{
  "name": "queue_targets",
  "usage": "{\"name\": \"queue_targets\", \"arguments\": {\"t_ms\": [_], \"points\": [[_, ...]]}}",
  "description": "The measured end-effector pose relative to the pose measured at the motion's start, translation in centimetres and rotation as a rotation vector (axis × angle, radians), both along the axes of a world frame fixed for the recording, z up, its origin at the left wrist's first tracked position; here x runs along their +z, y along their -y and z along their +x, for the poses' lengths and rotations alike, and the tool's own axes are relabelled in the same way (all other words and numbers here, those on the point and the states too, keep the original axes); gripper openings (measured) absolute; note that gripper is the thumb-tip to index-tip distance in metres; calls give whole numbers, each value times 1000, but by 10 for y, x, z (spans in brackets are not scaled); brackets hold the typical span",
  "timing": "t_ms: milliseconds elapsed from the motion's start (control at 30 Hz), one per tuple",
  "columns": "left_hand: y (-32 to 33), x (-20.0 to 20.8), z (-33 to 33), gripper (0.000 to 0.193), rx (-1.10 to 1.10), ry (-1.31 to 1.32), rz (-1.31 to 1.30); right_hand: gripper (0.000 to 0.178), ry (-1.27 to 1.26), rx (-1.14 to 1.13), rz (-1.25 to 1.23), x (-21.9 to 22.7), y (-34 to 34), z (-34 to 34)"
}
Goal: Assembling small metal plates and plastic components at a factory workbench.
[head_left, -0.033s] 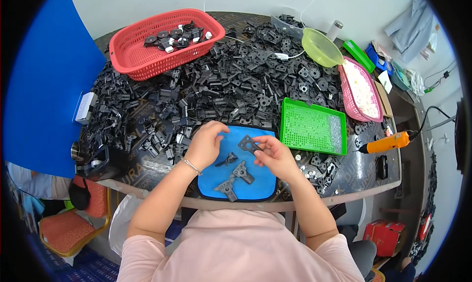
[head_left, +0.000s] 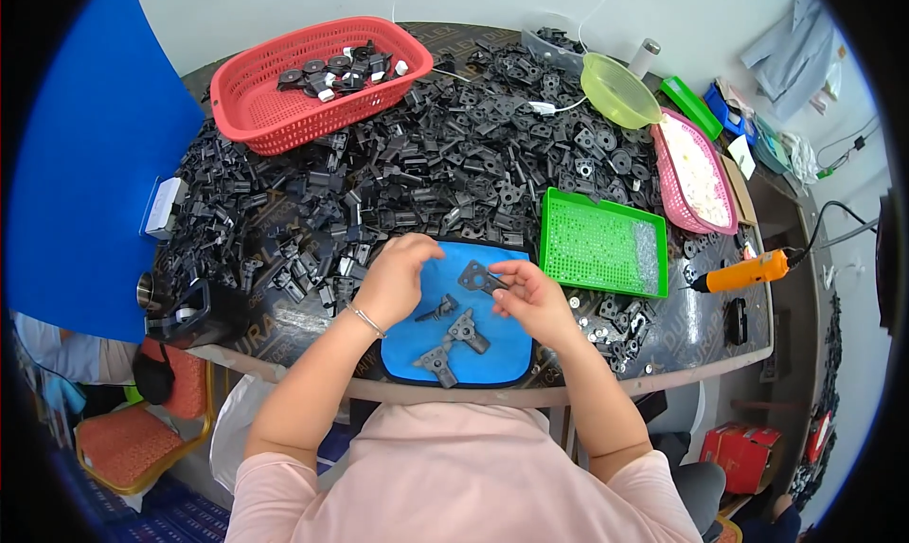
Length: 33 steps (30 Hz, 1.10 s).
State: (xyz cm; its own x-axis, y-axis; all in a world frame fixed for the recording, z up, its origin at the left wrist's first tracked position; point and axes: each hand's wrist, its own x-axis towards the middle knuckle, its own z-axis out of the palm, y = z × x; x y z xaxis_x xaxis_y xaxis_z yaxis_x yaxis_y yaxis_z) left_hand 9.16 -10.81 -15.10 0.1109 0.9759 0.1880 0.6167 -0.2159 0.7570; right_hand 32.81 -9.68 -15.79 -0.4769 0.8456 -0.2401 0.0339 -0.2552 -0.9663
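Note:
My right hand (head_left: 532, 300) pinches a flat black plastic bracket (head_left: 473, 276) with several holes, holding it over the right part of a blue mat (head_left: 502, 354). At the mat's upper left, my left hand (head_left: 394, 276) hovers with bent fingers, thumb and index finger apart, and nothing visible between them. Three black plastic parts lie on the mat below the hands: a small one (head_left: 441, 308) close to my left hand, a bracket (head_left: 467, 332) in the middle, and another bracket (head_left: 436, 363) near the front edge.
A large heap of black parts (head_left: 417, 164) covers the table behind the mat. Around it stand a red basket (head_left: 275, 141), a green tray (head_left: 606, 283), a yellow bowl (head_left: 620, 103) and a pink basket (head_left: 677, 197). An orange power screwdriver (head_left: 748, 273) hangs at right.
Both hands have shifted only very slightly, the left a little to the left. The bracket stays in my right hand.

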Motion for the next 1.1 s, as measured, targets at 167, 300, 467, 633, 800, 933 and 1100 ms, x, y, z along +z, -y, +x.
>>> {"name": "queue_targets", "arguments": {"t_ms": [167,300,467,633,800,933,1100], "points": [[15,11,2,50,-330,-225,-145,31,13,-87,81,-9,0,15],[20,17,10,50,-464,-200,-299,29,-35,-148,62,-12,2,19],[14,-2,15,49,-388,-305,-257,26,-69,-200,11,-13,6,16],[10,11,7,54,-86,331,-384,19,-230,-225,-203,2,13,8],[20,-4,20,54,-131,667,-116,16,-445,-158,-393,12,19,-15],[27,-5,26,55,-108,724,-131,18,-352,-175,-282,15,18,-22],[31,-1,28,57,-98,745,-191,21,-281,-222,-128,17,21,-26]]}}
